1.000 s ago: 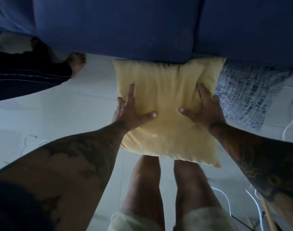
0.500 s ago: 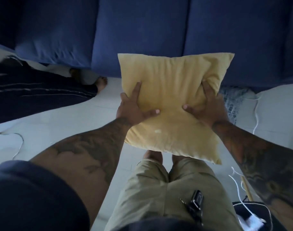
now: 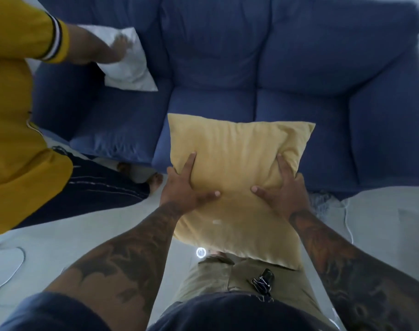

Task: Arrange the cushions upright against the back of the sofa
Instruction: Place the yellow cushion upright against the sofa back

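Note:
I hold a square yellow cushion [image 3: 234,158] in the air in front of the blue sofa [image 3: 299,68], its top edge over the front of the seat. My left hand [image 3: 187,187] grips its left side and my right hand [image 3: 282,189] grips its right side, thumbs pressed into the face. A white cushion [image 3: 129,63] leans on the sofa's left seat against the backrest, with another person's hand [image 3: 120,45] on it.
A person in a yellow shirt [image 3: 15,115] and dark trousers stands at the left, one bare foot [image 3: 156,181] by the sofa's front. A checked blue-white cushion [image 3: 320,201] lies on the pale floor at the right. White cables [image 3: 348,223] trail on the floor.
I have lifted the yellow cushion off the floor, up to the sofa seat's height. The view has risen to show the whole sofa, the white cushion and the other person's arm.

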Tool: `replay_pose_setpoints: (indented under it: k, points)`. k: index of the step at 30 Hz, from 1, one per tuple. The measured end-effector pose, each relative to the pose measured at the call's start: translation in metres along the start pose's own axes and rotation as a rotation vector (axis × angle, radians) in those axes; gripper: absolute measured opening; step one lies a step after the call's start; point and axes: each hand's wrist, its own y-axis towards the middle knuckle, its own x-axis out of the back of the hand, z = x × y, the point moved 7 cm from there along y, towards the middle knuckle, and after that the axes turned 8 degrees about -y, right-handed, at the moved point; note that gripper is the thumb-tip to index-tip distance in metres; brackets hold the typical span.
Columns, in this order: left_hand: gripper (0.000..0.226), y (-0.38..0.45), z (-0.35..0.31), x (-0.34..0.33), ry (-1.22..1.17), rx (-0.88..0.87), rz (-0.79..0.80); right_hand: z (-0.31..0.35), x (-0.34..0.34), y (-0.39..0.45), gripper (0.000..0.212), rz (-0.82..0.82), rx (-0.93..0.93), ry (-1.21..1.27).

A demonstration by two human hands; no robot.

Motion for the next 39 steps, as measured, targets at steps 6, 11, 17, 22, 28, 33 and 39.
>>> replay_pose_setpoints:
  k: [6, 11, 17, 22, 28, 33, 39]
  points:
    - [0.134, 0.000, -0.022, 0.006, 0.022, 0.001, 0.001, 0.005, 0.017, 0.005, 0.123, 0.018, 0.012, 0.069]
    - [0.134, 0.021, -0.059, 0.006, 0.032, -0.024, -0.027, 0.005, 0.048, 0.033, 0.122, 0.004, 0.030, 0.081]
    - [0.133, 0.047, -0.114, 0.006, 0.019, -0.054, -0.050, 0.007, 0.097, 0.072, 0.121, -0.021, 0.048, 0.091]
    - [0.133, 0.068, -0.144, 0.008, -0.006, -0.087, -0.067, 0.009, 0.125, 0.098, 0.122, -0.033, 0.059, 0.092]
    - [0.131, 0.106, -0.161, 0.018, -0.062, -0.081, -0.066, 0.022, 0.139, 0.130, 0.121, -0.044, 0.050, 0.086]
    - [0.132, 0.150, -0.168, 0.031, -0.067, -0.080, -0.062, 0.042, 0.138, 0.164, 0.121, -0.056, 0.026, 0.059]
    - [0.134, 0.222, -0.177, 0.055, -0.030, -0.127, 0.002, 0.068, 0.126, 0.211, 0.121, -0.074, -0.035, 0.092]
